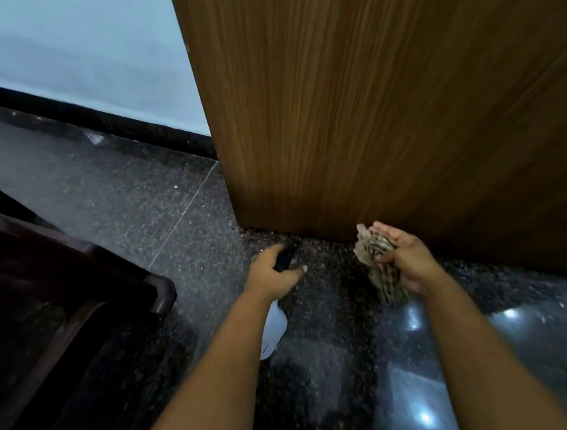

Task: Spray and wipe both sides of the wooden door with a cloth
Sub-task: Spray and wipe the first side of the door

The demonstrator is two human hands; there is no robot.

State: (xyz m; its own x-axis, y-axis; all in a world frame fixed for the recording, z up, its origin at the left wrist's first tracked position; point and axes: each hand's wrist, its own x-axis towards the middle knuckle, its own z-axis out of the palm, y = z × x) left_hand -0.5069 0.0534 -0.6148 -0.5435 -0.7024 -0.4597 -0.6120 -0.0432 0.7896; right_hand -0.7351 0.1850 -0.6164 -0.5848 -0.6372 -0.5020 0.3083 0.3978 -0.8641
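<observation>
Our left hand grips the spray bottle; markings unreadable. Our right hand clutches the patterned cloth just beside the door bottom, above the floor

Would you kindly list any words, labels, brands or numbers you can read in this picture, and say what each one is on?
None can be read.
The white spray bottle in the left hand has a faint dark mark low on its body, too small and blurred to read.
The cloth carries only a pattern.
</observation>
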